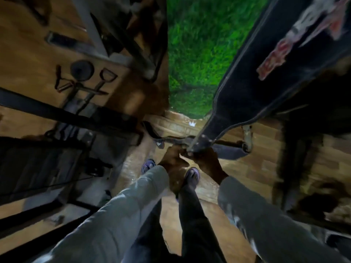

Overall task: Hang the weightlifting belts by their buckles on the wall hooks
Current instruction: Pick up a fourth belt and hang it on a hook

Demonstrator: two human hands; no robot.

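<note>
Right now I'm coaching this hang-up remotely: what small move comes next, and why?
Probably raise the belt's narrow end toward a hook. Both the left hand and right hand pinch that end low, above the brick floor, and no hook is clearly in view, so find one first.

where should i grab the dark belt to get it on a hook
Grip the dark belt at its narrow buckle end, where both the left hand and right hand already meet, coming from below. The strap tapers there, so fingers can close round it; the wide padded part hangs too broad. No hook is clearly visible.
</note>
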